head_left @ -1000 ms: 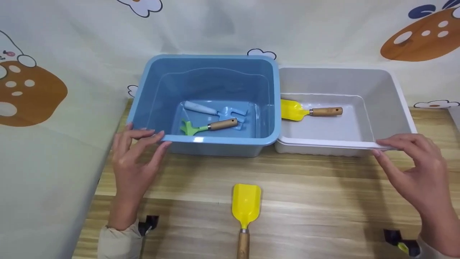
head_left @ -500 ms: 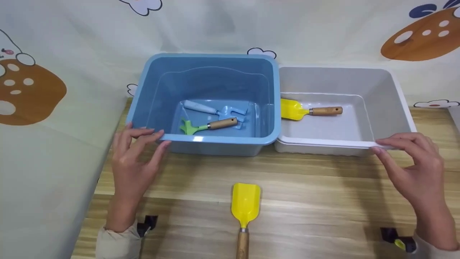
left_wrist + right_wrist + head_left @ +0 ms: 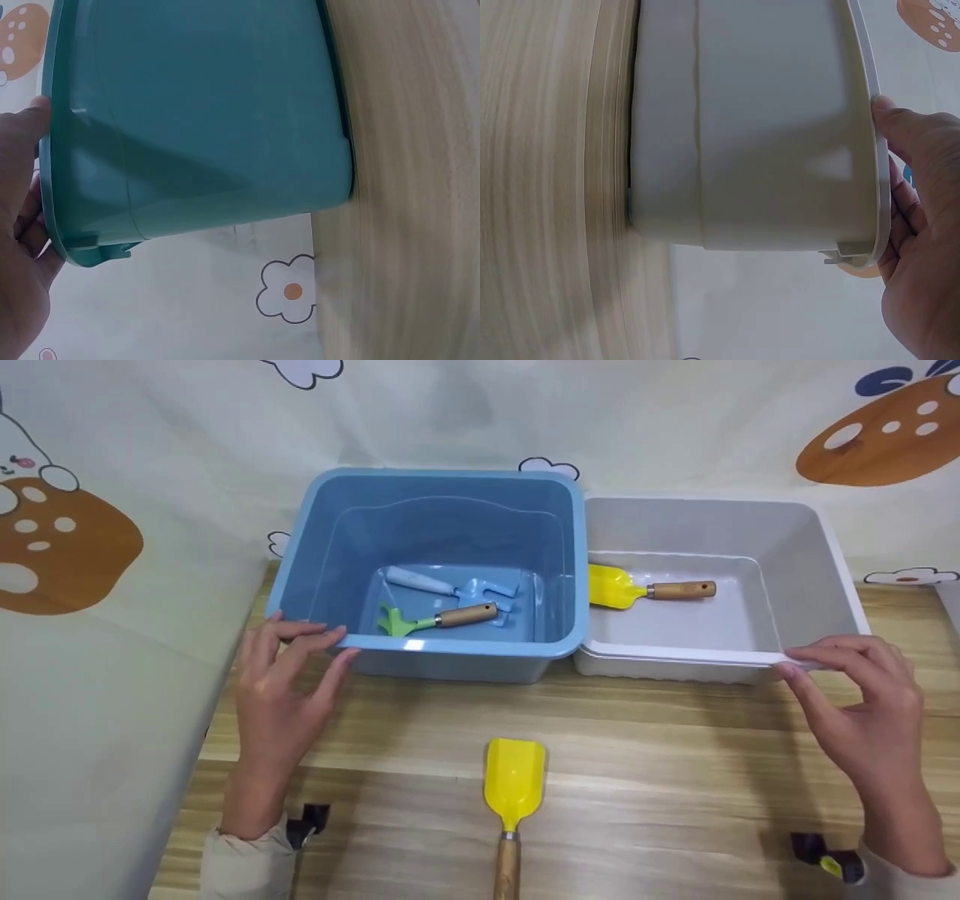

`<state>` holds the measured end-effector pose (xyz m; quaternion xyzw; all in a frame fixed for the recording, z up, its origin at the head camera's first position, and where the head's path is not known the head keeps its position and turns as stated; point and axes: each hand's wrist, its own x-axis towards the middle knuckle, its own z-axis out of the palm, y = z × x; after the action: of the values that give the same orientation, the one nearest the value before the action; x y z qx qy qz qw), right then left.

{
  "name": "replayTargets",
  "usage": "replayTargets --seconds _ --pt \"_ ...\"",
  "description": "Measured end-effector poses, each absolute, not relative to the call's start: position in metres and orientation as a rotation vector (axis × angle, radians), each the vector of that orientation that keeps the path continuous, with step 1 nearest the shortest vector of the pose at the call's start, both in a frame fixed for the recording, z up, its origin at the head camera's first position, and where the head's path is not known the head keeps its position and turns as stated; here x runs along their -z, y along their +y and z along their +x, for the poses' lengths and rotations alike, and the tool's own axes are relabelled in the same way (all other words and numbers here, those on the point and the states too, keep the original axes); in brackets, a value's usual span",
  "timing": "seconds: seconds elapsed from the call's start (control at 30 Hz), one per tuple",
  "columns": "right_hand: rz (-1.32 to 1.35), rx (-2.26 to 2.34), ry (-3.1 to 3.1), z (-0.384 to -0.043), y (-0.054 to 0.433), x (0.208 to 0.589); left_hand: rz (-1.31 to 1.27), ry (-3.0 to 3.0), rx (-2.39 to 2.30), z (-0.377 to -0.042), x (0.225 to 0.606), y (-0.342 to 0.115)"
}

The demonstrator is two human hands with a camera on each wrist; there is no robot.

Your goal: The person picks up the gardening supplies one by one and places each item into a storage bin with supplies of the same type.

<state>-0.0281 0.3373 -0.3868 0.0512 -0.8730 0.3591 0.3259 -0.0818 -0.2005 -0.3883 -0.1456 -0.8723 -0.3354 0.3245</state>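
My left hand (image 3: 289,686) pinches the near left corner of the blue bin (image 3: 465,646), thumb below the rim and fingers over it. On the right, my right hand (image 3: 862,709) holds the near rim of the white bin (image 3: 682,655) between thumb and fingers. Inside the blue bin lie a light blue hand fork (image 3: 420,581) and a small green rake (image 3: 465,615) with a wooden handle. The white bin holds a yellow hand shovel (image 3: 679,590), its blade tip hidden by the blue bin's rim. In both wrist views, the thumbs press the outer rims.
A second yellow shovel (image 3: 514,780) lies on the wooden table (image 3: 637,780) in front of the bins, its handle running off the bottom of the head view. The two bins stand side by side against a patterned cloth (image 3: 450,405), which also hangs along the left.
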Motion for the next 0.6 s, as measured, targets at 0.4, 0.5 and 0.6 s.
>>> replayTargets --seconds 0.4,0.5,0.6 --pt "0.124 -0.921 -2.290 -0.027 0.337 0.388 -0.414 -2.321 0.804 -0.078 0.382 -0.199" --pt "0.121 -0.917 -2.294 -0.028 0.337 0.389 -0.417 -2.305 0.797 -0.075 0.380 -0.197" --pt "0.117 -0.919 -2.294 -0.029 0.339 0.391 -0.436 -2.261 0.801 -0.071 0.379 -0.192"
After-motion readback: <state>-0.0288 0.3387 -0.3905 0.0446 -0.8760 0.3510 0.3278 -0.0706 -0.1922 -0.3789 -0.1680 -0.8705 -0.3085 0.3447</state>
